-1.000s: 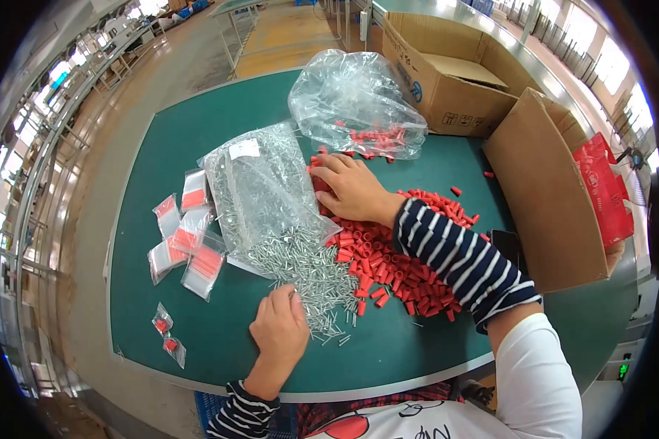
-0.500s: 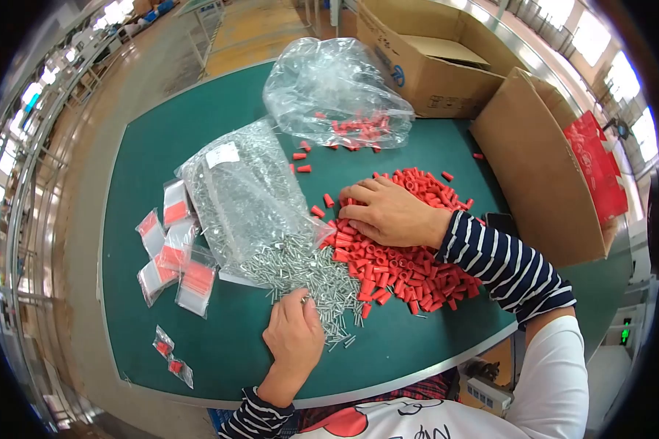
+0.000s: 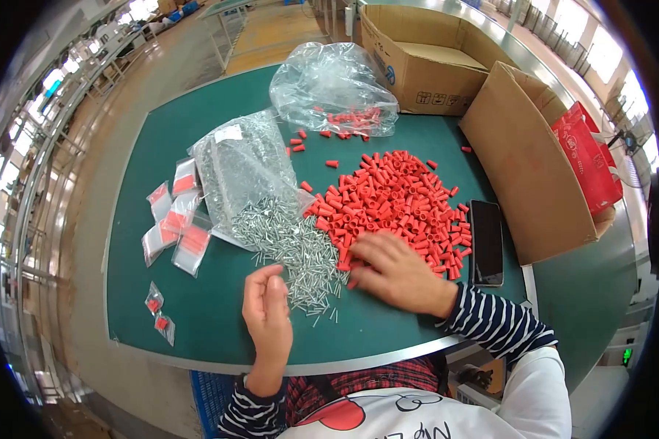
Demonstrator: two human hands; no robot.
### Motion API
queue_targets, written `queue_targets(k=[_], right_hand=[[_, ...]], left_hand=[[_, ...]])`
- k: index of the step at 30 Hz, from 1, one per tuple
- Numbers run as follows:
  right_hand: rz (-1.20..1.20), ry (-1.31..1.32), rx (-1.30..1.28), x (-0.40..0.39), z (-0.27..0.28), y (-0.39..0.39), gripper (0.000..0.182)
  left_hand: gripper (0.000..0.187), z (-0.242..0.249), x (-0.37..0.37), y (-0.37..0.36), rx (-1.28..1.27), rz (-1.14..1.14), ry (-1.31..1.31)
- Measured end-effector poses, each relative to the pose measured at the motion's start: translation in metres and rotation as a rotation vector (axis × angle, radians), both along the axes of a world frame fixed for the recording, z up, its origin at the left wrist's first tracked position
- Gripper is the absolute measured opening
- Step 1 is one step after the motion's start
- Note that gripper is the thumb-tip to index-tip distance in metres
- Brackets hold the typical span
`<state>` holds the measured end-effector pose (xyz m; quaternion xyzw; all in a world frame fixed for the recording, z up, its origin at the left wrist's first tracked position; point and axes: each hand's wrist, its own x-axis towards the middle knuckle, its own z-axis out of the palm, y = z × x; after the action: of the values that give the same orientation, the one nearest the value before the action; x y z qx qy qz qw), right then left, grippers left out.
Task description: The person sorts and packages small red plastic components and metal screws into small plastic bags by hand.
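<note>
My left hand [image 3: 268,314] is above the table's near side, just left of a heap of small silver screws [image 3: 300,252]. Its fingers are curled with the thumb against them; anything inside is hidden. My right hand [image 3: 403,282] lies palm down at the near edge of a pile of red tapered plastic caps [image 3: 403,197]. Its fingers are stretched out and apart, with a few caps right at and under the fingertips. The screws spill out of a clear plastic bag [image 3: 245,157] with a white label. The two heaps touch side by side.
Several small clear packets [image 3: 192,245] with red contents lie at left, with two smaller packets [image 3: 154,304] nearer. A clear bag [image 3: 329,80] with red caps lies at the back. Cardboard boxes [image 3: 436,91] stand behind and at right. A phone [image 3: 487,245] lies beside the caps.
My right hand has moved from the top of the red pile toward me, to its near edge, uncovering the caps and phone. My left hand has turned slightly and sits apart from the screws. The view has shifted.
</note>
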<state>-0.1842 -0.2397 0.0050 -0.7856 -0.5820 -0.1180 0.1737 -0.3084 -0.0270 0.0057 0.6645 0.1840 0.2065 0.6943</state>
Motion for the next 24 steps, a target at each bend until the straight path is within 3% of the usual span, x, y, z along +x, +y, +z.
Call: queue_targets(k=[1, 4, 7, 8, 10, 13, 16, 18, 21, 24], right_hand=[[-0.066, 0.003, 0.017, 0.003, 0.006, -0.003, 0.022], [-0.25, -0.089, 0.176, 0.001, 0.009, -0.004, 0.024], [-0.054, 0.212, 0.296, -0.028, 0.015, -0.001, 0.024], [0.059, 0.204, 0.321, -0.037, 0.016, 0.006, 0.016], [0.185, 0.183, 0.155, -0.052, -0.002, 0.008, 0.02], [0.231, 0.267, 0.044, -0.046, -0.019, 0.022, 0.016], [0.053, 0.162, 0.149, -0.027, -0.018, 0.028, 0.015], [0.019, 0.377, 0.306, -0.028, -0.008, 0.029, 0.015], [0.01, 0.909, 0.431, -0.054, 0.003, 0.029, 0.022], [-0.067, 1.036, 0.322, -0.07, 0.007, 0.033, 0.021]], left_hand=[[0.019, 0.005, -0.007, -0.005, -0.253, -0.009, -0.043], [0.023, 0.016, -0.018, -0.017, -0.593, -0.011, -0.066], [0.026, 0.015, -0.019, -0.024, -0.602, -0.002, -0.115], [0.025, 0.015, -0.018, -0.024, -0.597, 0.001, -0.138], [0.025, 0.016, -0.015, -0.024, -0.601, 0.012, -0.161], [0.027, 0.011, -0.013, -0.022, -0.616, -0.011, -0.188], [0.027, 0.007, -0.013, -0.028, -0.668, 0.028, -0.186], [0.027, 0.006, -0.013, -0.032, -0.64, 0.036, -0.186], [0.025, 0.005, -0.015, -0.04, -0.594, 0.029, -0.186], [0.025, 0.004, -0.015, -0.047, -0.522, -0.005, -0.165]])
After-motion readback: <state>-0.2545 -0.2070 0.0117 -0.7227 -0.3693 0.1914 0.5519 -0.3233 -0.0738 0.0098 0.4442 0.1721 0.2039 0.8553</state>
